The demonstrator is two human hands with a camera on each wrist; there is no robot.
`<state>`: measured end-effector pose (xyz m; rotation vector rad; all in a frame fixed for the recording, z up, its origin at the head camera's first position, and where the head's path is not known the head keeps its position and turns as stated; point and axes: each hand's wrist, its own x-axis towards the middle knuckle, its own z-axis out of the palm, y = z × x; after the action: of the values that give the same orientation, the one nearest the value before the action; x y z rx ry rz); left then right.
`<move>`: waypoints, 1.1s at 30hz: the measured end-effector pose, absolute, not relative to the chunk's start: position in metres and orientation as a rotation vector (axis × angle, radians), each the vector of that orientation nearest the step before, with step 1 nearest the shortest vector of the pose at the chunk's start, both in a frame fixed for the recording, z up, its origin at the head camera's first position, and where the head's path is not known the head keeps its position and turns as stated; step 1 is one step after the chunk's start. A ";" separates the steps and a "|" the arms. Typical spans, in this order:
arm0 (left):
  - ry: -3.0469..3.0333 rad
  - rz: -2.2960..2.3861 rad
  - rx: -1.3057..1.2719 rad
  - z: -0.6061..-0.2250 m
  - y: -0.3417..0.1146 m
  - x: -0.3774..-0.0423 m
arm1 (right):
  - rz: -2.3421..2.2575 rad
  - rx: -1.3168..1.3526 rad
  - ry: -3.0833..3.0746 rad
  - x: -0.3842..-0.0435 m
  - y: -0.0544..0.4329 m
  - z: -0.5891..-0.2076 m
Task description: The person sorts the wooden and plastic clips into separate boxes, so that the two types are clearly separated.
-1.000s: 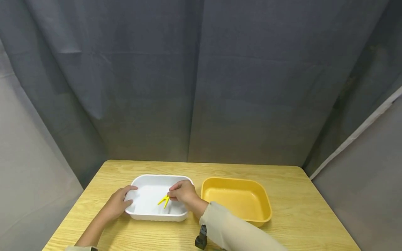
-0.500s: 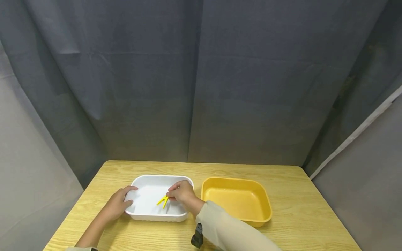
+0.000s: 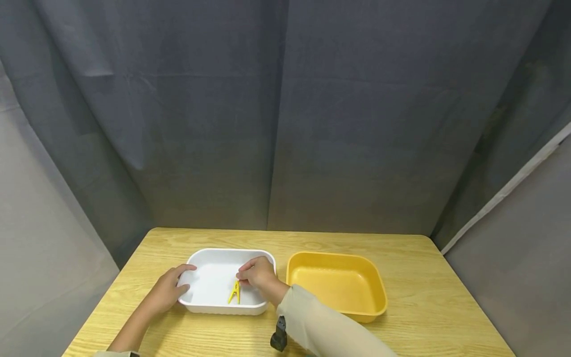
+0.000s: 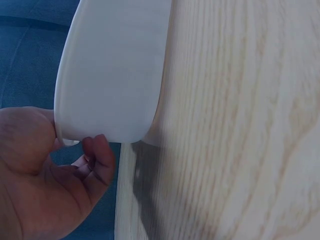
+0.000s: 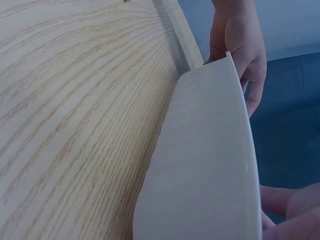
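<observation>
A white plastic tray (image 3: 209, 308) stands on the left part of the table. My left hand (image 3: 164, 290) grips its left end; in the left wrist view that hand (image 4: 60, 175) has its thumb and fingers at the tray's edge. Over the tray's right half, the thumb and fingertips of my right hand (image 3: 259, 275) pinch the top of a small yellow clothespin (image 3: 235, 292). The clothespin points downward, its two legs spread near the tray floor; whether they touch it I cannot tell. The right wrist view shows only part of the right hand (image 5: 295, 212), with the clothespin hidden behind the tray wall.
A yellow-orange tray (image 3: 339, 290) stands just right of the white one, partly behind the right forearm. Both rest on a light wooden table (image 3: 428, 297). Grey curtains (image 3: 357, 148) hang behind and at the sides. A black strap (image 3: 279, 334) sits by the right cuff.
The yellow clothespin has swung from a slant toward the left to a steeper, nearly upright hang, its legs lower and closer together. The left hand and both trays stay in place.
</observation>
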<state>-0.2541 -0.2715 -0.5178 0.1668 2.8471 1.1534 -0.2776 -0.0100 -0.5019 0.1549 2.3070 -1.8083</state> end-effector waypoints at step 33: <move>2.868 1.141 0.221 -0.520 -0.273 -0.255 | -1.902 0.092 2.156 -0.265 -0.001 -0.488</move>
<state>-0.2554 -0.2731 -0.5197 0.2210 2.8678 1.1412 -0.2651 -0.0008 -0.4883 0.0918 2.1564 -1.9017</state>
